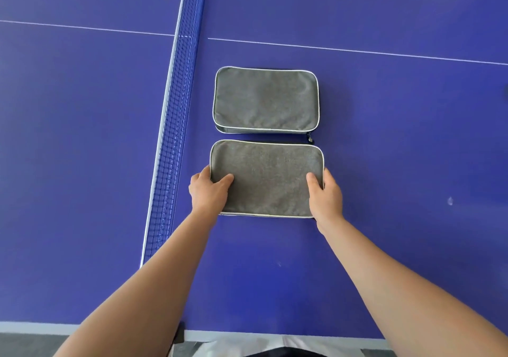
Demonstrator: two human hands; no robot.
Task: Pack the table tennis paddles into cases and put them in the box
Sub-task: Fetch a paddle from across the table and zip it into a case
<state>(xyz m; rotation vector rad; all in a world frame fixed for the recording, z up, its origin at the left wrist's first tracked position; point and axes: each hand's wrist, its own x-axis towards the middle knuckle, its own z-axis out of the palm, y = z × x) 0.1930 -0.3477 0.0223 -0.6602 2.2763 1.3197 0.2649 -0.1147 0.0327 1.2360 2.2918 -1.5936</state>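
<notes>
**Inspector:** Start at the left of the table. What was there?

**Assistant:** A blue net (176,125) ran from the near edge toward the far edge of the blue table tennis table (384,164). A white line (357,51) crossed the surface from the left edge to the right, beyond the cases.

**Inspector:** And the left hand?

**Assistant:** The left hand (209,191) grasped the left end of the near case (268,178). The thumb lay on the top fabric and the fingers curled round the left edge. It sat just right of the net.

**Inspector:** Describe the cases.

**Assistant:** Two grey rectangular cases with pale piping lay flat, right of the net and toward the near edge. The far case (266,99) lay just beyond the near case, long sides parallel, almost touching. A zip pull (310,138) showed at the far case's near right corner. Both appeared closed; whether paddles were inside could not be told.

**Inspector:** The right hand?

**Assistant:** The right hand (325,194) grasped the near case's right end, thumb on top, fingers wrapped round the right edge. Whether the case was lifted or resting on the table could not be told.

**Inspector:** Anything further right?

**Assistant:** A small pale mark (450,200) on the surface, well apart from the cases, toward the right edge.
</notes>
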